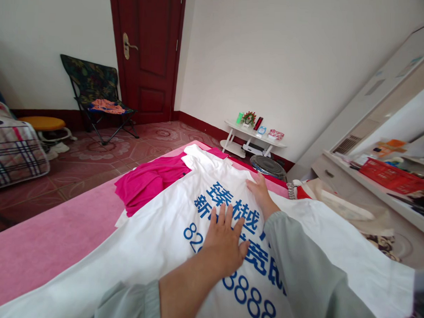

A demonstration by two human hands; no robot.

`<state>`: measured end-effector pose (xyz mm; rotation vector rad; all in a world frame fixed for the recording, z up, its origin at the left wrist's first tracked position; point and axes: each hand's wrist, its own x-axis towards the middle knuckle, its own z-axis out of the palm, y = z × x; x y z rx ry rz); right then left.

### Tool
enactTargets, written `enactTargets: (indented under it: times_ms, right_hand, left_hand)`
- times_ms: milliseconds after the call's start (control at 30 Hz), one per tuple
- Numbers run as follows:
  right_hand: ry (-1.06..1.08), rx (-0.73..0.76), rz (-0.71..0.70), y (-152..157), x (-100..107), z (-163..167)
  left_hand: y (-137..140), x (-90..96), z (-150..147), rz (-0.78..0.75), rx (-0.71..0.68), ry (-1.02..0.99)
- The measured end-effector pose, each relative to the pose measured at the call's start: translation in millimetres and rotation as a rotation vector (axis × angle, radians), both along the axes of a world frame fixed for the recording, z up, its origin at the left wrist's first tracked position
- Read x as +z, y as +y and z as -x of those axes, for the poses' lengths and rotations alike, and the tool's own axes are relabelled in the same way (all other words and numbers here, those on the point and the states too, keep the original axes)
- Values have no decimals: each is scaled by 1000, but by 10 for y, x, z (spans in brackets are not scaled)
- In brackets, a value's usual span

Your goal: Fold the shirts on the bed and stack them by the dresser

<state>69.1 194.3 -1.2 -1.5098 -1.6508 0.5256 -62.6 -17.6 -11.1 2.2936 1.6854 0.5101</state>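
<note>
A white T-shirt (166, 232) with blue printed characters and numbers lies spread out across a pink-covered surface (82, 233). My left hand (224, 241) rests flat on the print near the middle of the shirt, fingers stretched out. Farther forward and to the right, my right hand (261, 191) touches the shirt with its fingers extended; part of it is turned away from view. Under the shirt's left side, near the collar and sleeve, a bright pink garment (153, 180) lies crumpled.
Cloth items (336, 202) lie to the right, beside a white cabinet holding a red basket (394, 176). A small white stand (255, 135) with a plant is by the wall. A folding chair (99, 91) stands near the red door (149, 53), and a yellow stool (43, 122) is at left.
</note>
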Motion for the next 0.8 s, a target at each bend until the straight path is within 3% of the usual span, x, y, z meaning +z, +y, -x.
enactTargets:
  times_ms: [200, 300, 400, 567, 700, 800]
  right_hand:
    - [-464, 220, -120, -852, 67, -242]
    - [-697, 106, 115, -1070, 53, -508]
    - [-772, -39, 302, -1174, 126, -564]
    - [-717, 5, 64, -1589, 80, -192]
    - [-821, -32, 50, -1882, -155, -33]
    - [-842, -61, 33, -1916, -202, -43]
  left_hand:
    - [-21, 42, 11, -8, 12, 1]
    - [-56, 90, 16, -16, 32, 10]
    - [-75, 113, 22, -21, 42, 19]
    - [-48, 76, 41, -36, 46, 23]
    - [-16, 33, 54, -56, 61, 28]
    - [41, 25, 82, -23, 68, 53]
